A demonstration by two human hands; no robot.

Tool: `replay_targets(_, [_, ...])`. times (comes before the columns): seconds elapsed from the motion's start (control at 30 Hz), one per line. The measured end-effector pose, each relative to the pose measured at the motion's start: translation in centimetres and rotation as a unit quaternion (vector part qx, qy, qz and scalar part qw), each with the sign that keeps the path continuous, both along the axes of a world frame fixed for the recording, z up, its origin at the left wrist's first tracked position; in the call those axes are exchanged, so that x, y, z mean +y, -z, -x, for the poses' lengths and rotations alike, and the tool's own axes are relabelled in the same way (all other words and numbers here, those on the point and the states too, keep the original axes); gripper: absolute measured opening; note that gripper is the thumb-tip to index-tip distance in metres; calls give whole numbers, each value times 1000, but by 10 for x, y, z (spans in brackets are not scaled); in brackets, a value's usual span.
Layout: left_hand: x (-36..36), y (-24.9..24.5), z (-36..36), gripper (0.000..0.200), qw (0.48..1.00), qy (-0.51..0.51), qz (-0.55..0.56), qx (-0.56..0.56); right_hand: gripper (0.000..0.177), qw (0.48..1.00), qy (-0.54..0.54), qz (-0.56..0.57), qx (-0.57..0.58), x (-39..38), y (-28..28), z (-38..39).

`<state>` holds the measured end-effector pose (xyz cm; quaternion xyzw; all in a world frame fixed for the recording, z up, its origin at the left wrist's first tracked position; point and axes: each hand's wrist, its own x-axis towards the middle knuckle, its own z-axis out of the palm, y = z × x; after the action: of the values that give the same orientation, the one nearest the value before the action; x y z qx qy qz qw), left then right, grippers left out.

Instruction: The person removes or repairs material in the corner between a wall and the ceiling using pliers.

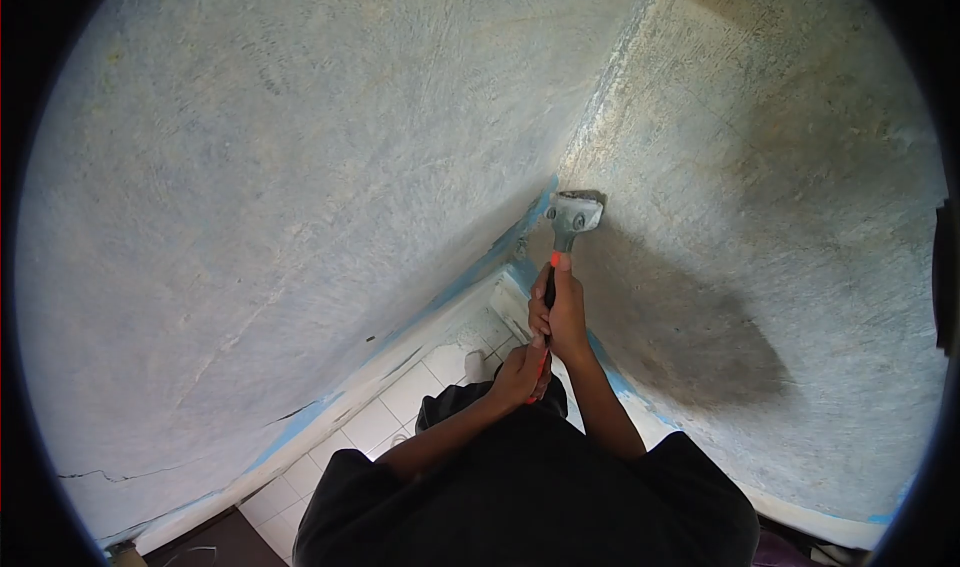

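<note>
Both my hands are wrapped round the black and orange handle of a scraper [573, 217]. My right hand [566, 312] grips it higher up, just below the metal head. Lower down, my left hand [520, 372] is closed round the handle's end. The scraper's wide head lies against the right wall [700, 187], close to the corner where it meets the left wall [270, 167]. The blade edge is too small to make out against the plaster. Blue paint [525, 222] shows along the corner beside the head.
White floor tiles [405, 392] and a pale skirting ledge [330, 407] lie below the walls. A crack [105, 475] runs across the lower left wall. A dark brown surface [215, 542] is at the bottom left. A shadow falls on the right wall.
</note>
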<state>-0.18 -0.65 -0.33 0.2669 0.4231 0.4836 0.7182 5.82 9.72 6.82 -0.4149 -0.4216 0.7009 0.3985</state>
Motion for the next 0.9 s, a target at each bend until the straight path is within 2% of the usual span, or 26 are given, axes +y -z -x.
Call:
replay_targets(0.17, [4,-2,-9,62,999,-13,-24,-19,59,999,-4,-29,-31,3,-9,-1])
replay_targets(0.27, [-6,-2,-7,62,1000,12,-9,-10,59,1000,7,3,-21,-6,2,-6])
replay_targets(0.37, [0,3,5,61,1000,10,-15,23,60,999,23,-27,-35,-3,-1,6])
replay_targets(0.9, [-6,-7,-2,59,999,2,34,-11,60,999,7,19,-26,-3,-3,0])
